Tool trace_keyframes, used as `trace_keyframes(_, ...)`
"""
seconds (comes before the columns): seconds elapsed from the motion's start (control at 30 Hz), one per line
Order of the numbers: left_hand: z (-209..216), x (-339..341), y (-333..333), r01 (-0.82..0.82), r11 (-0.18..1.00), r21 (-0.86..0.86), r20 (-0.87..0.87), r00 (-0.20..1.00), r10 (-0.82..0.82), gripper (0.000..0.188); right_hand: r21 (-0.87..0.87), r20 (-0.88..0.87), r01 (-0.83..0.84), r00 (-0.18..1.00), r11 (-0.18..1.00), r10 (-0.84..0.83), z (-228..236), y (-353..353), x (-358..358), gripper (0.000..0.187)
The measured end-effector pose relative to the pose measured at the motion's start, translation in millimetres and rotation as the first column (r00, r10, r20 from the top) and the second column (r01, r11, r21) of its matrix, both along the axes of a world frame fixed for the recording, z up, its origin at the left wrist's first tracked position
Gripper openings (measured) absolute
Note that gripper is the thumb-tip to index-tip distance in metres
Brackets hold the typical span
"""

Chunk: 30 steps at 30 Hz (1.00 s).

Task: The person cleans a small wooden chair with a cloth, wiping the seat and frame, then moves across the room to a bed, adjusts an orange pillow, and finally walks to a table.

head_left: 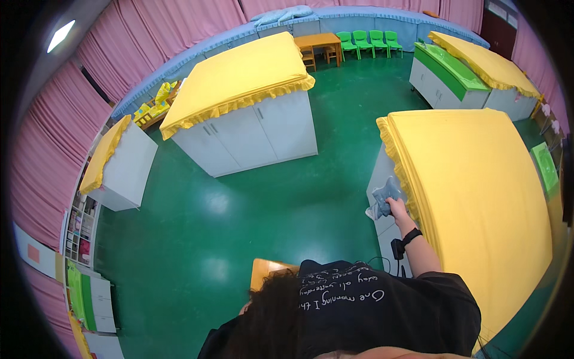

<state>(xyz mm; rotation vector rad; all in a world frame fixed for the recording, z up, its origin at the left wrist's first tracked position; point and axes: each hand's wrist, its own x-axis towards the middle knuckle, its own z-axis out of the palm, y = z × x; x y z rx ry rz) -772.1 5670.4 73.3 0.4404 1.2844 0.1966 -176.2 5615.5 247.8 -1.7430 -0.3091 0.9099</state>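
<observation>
My right hand (396,207) is closed around a crumpled grey-blue cloth (382,194). It holds the cloth against or just beside the white side of a cabinet (382,167), below the ruffled edge of its yellow cover (472,191). On that wrist is a black band. My left arm is mostly hidden behind dark hair and a black T-shirt. Only a sliver of skin, perhaps my left hand (244,308), shows beside a light wooden seat or tabletop (263,272); its fingers are not visible.
Another white cabinet (257,134) under yellow cloth stands ahead, and a smaller one (128,167) at left. Green chairs (362,42) line the back by a wooden table (317,39). Beside my right forearm hangs a black adapter with a cable (397,248). The floor (209,239) is green.
</observation>
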Motion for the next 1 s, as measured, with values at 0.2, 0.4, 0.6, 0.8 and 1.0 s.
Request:
trace_keyframes(0.2, 5.4, 71.4, 127.8, 0.129, 0.992, 0.015, -0.001, 0.992, -0.129, 0.038, 0.013, 0.155, -0.055, 0.987, 0.998, 0.052, 6.1, 99.3, 43.7, 0.026)
trace_keyframes(0.4, -2.2, 147.1, 269.8, 0.322, 0.947, 0.019, 0.007, 0.947, -0.322, 0.038, 0.159, 0.158, 0.031, 0.986, 0.987, -0.056, 25.8, 174.5, 82.5, 0.029)
trace_keyframes(0.6, -5.9, 238.5, 402.6, 0.537, 0.843, 0.019, 0.017, 0.843, -0.538, 0.038, 0.206, 0.178, 0.162, 0.963, 0.965, -0.200, 53.1, 243.5, 108.0, 0.031)
trace_keyframes(0.8, 0.0, 342.3, 485.2, 0.688, 0.724, 0.040, 0.039, 0.723, -0.690, 0.039, 0.323, 0.115, 0.194, 0.964, 0.926, -0.241, 53.7, 301.7, 136.4, 0.033)
trace_keyframes(1.0, 19.2, 463.4, 540.3, 0.793, 0.606, 0.056, 0.036, 0.605, -0.795, 0.039, 0.392, 0.014, 0.260, 0.958, 0.882, -0.288, 77.3, 364.7, 195.1, 0.032)
